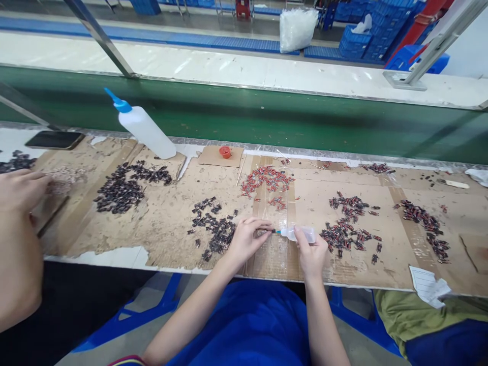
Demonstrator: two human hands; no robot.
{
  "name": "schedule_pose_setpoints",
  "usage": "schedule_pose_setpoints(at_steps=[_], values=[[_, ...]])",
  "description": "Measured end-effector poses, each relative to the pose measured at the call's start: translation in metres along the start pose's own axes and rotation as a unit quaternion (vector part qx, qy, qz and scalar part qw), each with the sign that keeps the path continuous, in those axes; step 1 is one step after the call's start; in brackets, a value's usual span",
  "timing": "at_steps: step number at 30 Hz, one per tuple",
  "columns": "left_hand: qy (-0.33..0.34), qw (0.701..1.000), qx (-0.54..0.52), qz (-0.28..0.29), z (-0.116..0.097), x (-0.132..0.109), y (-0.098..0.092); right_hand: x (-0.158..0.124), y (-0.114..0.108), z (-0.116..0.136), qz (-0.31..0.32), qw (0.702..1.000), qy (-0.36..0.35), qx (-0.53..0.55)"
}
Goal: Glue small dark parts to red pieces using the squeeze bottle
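My left hand (248, 238) pinches a small black part (273, 231) between thumb and fingers, just above the cardboard. Wrapped in my right hand (313, 254) is a small clear squeeze bottle (302, 234), lying sideways with its blue tip pointing left at the black part. The tip looks to be at or very near the part; contact is too small to tell. Left of my left hand lies a heap of loose black parts (221, 235). Beyond my hands is a pile of small red pieces (267, 179). Right of the bottle sit black parts with red pieces (348, 236).
A tall white bottle with a blue nozzle (147, 133) leans at the back left. Near it are a black heap (120, 190), a red cap (225, 152) and a phone (55, 140). A co-worker's arm (19, 254) reaches in at left. Behind runs a green belt (267, 119).
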State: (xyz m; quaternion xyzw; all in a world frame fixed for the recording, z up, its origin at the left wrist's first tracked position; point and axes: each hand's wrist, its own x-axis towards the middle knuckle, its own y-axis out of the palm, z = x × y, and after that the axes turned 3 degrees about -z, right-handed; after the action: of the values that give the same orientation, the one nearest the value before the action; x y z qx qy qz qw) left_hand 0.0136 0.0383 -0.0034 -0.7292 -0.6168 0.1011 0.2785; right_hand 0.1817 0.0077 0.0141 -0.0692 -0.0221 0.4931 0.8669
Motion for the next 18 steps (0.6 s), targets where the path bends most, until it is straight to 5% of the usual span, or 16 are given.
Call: schedule_pose_setpoints(at_steps=[10,18], values=[[-0.015,1.000,-0.011,0.007,-0.0004,0.0008,-0.0008,-0.0010,0.0005,0.0011,-0.036,0.999,0.004,0.000],[-0.024,1.000,-0.001,0.010,-0.0003,0.0023,-0.0008,-0.0003,0.0005,0.0039,-0.008,1.000,0.008,0.001]])
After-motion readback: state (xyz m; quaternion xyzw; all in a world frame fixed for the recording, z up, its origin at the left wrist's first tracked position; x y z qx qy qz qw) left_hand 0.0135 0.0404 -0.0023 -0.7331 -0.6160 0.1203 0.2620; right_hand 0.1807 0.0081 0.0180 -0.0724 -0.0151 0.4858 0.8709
